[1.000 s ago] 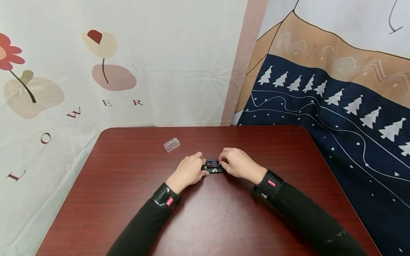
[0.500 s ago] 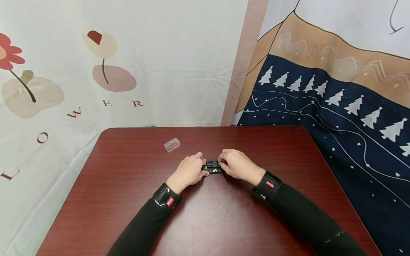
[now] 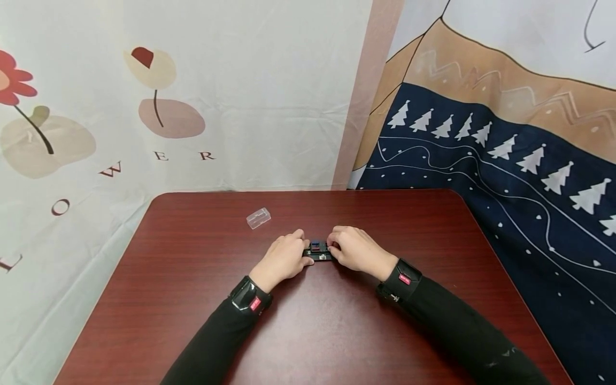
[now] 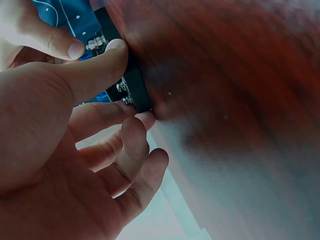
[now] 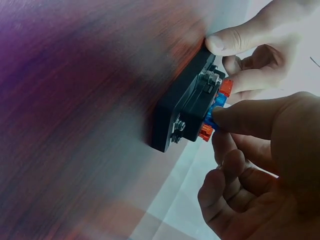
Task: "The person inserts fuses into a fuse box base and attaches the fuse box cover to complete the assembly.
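A black fuse block (image 3: 322, 257) lies on the table between the two hands, with metal terminal screws along its sides. In the right wrist view, orange (image 5: 226, 88) and blue blade fuses stand in a row on its raised middle. My left hand (image 3: 284, 256) grips the block's left end, its thumb on the near edge and fingers at the far side. The thumb and forefinger of my right hand (image 3: 358, 248) pinch a blue blade fuse (image 5: 209, 118) on the block; its lower part is hidden. The other right fingers are curled and hold nothing.
A small clear plastic cover (image 3: 258, 218) lies on the table behind and left of the left hand. The red-brown table (image 3: 202, 230) ends at its back edge before hanging printed cloths (image 3: 269, 107).
The right hand has shifted slightly to the left and nearer along the fuse block. The left hand, fuse block and clear cover stay in place.
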`<state>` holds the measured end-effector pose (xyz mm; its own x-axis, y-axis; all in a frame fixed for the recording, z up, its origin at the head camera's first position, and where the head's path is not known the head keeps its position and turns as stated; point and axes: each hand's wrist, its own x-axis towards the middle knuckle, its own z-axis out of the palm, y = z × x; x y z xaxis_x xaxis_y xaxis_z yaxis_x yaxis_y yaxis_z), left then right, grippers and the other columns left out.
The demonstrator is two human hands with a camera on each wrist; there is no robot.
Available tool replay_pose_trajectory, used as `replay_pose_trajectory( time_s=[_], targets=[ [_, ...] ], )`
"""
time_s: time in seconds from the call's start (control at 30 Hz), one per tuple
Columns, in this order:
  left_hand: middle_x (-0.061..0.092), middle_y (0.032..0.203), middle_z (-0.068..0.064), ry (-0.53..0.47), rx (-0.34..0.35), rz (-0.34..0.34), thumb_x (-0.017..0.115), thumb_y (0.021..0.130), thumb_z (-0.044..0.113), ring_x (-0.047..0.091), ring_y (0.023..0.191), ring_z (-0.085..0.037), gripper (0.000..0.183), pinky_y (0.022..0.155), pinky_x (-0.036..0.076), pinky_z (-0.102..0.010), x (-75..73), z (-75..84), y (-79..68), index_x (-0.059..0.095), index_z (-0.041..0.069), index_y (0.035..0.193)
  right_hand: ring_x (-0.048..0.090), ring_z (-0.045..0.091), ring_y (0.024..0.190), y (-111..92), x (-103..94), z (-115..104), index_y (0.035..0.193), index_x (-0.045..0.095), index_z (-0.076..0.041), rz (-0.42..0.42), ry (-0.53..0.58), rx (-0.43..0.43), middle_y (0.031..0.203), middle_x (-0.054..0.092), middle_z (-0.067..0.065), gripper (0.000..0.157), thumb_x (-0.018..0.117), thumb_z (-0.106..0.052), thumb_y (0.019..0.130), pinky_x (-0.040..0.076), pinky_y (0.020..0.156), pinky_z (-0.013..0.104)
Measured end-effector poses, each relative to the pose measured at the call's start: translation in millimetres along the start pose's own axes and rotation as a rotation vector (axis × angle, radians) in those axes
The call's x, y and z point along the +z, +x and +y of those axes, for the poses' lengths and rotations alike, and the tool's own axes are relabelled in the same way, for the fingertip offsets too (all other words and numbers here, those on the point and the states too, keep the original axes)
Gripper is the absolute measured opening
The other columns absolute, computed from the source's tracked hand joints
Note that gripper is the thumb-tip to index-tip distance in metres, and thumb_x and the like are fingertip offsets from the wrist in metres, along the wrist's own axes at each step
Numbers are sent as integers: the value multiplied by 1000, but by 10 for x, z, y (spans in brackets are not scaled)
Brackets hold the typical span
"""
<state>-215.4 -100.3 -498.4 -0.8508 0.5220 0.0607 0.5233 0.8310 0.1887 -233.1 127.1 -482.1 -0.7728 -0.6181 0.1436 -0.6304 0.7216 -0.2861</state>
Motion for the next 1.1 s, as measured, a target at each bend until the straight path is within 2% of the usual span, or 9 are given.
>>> replay_pose_trajectory(
  time_s=[0.83, 1.1],
  targets=[
    [63, 108, -6, 0, 5, 7, 81, 90, 42, 68, 79, -32, 36, 77, 59, -47, -19, 16, -9, 76, 10, 106, 63, 12, 73, 29, -4, -16, 89, 78, -14, -19, 2, 4, 88, 67, -3, 4, 76, -13, 92, 57, 67, 36],
    [63, 106, -6, -3, 8, 12, 81, 89, 42, 68, 77, -33, 35, 76, 59, -48, -14, 11, -9, 76, 10, 103, 66, 15, 79, 4, 34, 23, 93, 79, -14, -14, 24, 14, 91, 68, -3, 3, 76, -14, 93, 58, 71, 37]
  ],
)
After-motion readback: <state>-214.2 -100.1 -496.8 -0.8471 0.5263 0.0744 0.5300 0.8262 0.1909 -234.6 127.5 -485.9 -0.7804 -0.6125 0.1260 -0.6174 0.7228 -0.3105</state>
